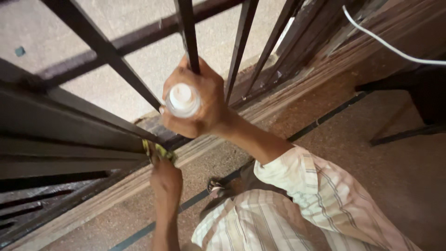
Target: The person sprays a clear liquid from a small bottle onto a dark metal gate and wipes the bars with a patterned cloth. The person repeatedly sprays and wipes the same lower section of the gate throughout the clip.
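White bottle (182,100) in right hand (204,104), against railing (188,32).

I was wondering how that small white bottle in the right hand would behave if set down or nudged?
The white bottle looks round, so on its side it would probably roll. It fits inside the right hand, suggesting it is light. It appears to be smooth plastic, possibly slippery and likely not fragile.

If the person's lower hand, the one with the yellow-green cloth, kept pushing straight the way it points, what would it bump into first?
The left hand points up at the dark metal rail of the grille. Its yellow-green cloth already seems pressed against that rail, so the rail comes first; depth is hard to judge from above.
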